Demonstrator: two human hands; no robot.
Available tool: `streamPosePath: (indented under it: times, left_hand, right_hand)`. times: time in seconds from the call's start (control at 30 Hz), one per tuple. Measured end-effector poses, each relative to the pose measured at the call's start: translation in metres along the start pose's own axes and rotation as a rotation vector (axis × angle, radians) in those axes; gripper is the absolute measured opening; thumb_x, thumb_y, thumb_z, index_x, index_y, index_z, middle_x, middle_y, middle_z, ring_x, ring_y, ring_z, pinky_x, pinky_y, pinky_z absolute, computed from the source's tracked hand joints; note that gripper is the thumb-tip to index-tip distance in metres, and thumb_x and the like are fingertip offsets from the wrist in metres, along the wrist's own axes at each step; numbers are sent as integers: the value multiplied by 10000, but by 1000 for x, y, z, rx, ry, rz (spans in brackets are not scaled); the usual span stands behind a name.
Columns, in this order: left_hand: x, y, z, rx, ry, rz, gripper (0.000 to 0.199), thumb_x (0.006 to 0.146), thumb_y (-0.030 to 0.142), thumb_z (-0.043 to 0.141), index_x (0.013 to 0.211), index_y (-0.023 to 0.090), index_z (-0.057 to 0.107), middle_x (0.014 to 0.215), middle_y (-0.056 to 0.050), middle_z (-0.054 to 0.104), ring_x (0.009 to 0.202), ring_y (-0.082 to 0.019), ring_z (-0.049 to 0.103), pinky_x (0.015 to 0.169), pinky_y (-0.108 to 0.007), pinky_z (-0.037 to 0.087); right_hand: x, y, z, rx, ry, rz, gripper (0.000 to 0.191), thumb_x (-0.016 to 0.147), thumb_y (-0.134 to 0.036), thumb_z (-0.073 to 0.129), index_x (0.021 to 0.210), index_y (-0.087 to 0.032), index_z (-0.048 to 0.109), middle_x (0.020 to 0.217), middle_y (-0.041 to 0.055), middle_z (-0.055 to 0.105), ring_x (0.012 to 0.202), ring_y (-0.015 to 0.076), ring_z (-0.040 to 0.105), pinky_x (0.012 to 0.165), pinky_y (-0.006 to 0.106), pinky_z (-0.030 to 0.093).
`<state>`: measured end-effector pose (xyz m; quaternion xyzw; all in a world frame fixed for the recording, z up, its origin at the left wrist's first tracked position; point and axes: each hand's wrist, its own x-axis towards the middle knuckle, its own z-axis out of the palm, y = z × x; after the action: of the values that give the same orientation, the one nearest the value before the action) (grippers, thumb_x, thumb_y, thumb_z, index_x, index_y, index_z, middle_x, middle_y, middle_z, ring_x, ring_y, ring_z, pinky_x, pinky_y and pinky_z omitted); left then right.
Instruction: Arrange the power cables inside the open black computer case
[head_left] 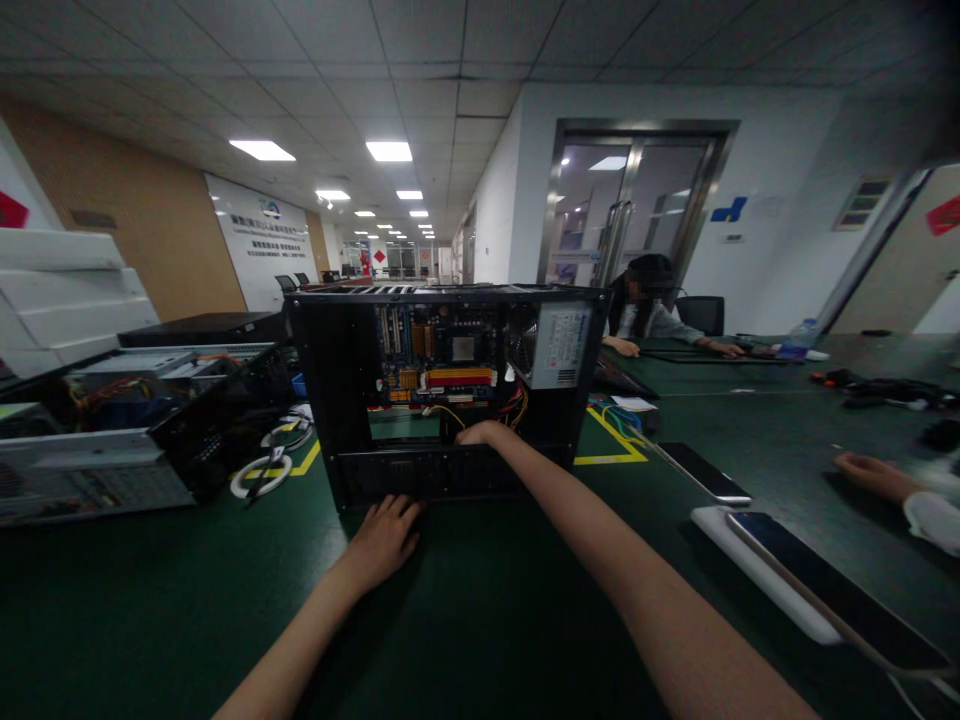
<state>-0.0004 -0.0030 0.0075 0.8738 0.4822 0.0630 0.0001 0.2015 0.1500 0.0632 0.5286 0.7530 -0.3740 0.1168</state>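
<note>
A black computer case (465, 475) stands on the green table before me with its side open. Inside are a motherboard (442, 345) with gold and red slots, a silver power supply (559, 345) at the upper right, and coloured power cables (517, 405). My right hand (484, 434) reaches over the case's lower rail into the opening, beside a dark block and a thin yellow wire (444, 410). Its fingertips are hidden, so its grip does not show. My left hand (386, 535) rests at the case's bottom front edge, fingers stretched out, holding nothing.
Another opened case (97, 470) lies at the left, with coiled white cables (261, 476) beside it. Phones (705, 472) and a white box (765, 575) lie at the right. One person (652, 310) sits across the table; another person's hand (874, 475) is at the right.
</note>
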Motion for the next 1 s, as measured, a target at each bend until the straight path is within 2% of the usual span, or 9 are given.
streamPosePath:
  times: [0.17, 0.37, 0.47, 0.6, 0.67, 0.77, 0.87, 1.0]
  left_hand:
    - [0, 1, -1, 7, -14, -15, 404, 767, 248, 394, 1169, 247, 361, 1147, -52, 421, 1065, -227, 366, 863, -375, 317]
    - [-1, 2, -3, -1, -5, 5, 407, 762, 224, 400, 1165, 254, 358, 1140, -47, 424, 1044, -214, 383, 849, -362, 327]
    - [-1, 1, -2, 8, -1, 3, 408, 761, 224, 399, 1167, 249, 357, 1139, -46, 424, 1042, -216, 382, 849, -363, 328]
    - [0, 0, -1, 7, 6, 9, 395, 767, 232, 395, 1160, 248, 363, 1135, -48, 424, 1042, -219, 379, 850, -371, 329]
    - [0, 0, -1, 3, 4, 10, 397, 768, 234, 395, 1163, 252, 359, 1132, -48, 425, 1041, -220, 379, 848, -375, 332]
    - [0, 0, -1, 5, 4, 13, 392, 770, 233, 392, 1160, 249, 363, 1124, -50, 430, 1031, -217, 386, 841, -375, 338]
    - [1, 1, -2, 14, 4, 10, 393, 767, 233, 393, 1159, 242, 368, 1128, -55, 430, 1035, -221, 384, 840, -376, 340]
    - [0, 2, -3, 3, -7, 9, 409, 762, 226, 394, 1169, 250, 361, 1137, -48, 428, 1046, -218, 380, 850, -371, 336]
  right_hand:
    - [2, 0, 0, -115, -11, -12, 218, 657, -179, 530, 846, -119, 621, 801, 52, 632, 666, 162, 599, 620, 259, 448]
    - [1, 0, 1, -163, 58, -89, 161, 671, -152, 495, 764, -106, 619, 712, 39, 616, 600, 134, 566, 550, 215, 415]
    - [2, 0, 1, -180, 146, -152, 108, 653, -131, 510, 696, -104, 606, 656, 27, 597, 585, 129, 545, 525, 205, 392]
    - [3, 2, 1, -184, 332, -202, 56, 633, -96, 543, 579, -109, 548, 559, 1, 541, 564, 117, 516, 500, 193, 365]
    - [2, 3, 1, -95, 411, -212, 131, 632, -140, 585, 533, -118, 504, 507, -15, 504, 532, 106, 502, 485, 188, 364]
    - [-1, 3, 2, 198, 447, -210, 212, 660, -215, 600, 529, -129, 458, 474, -25, 482, 473, 82, 484, 452, 180, 378]
    - [-3, 3, 1, 516, 444, -222, 204, 687, -233, 593, 579, -135, 450, 478, -22, 503, 436, 62, 484, 432, 167, 399]
    - [-4, 3, -1, 753, 464, -192, 178, 719, -221, 572, 629, -142, 440, 446, -30, 488, 403, 56, 485, 430, 167, 421]
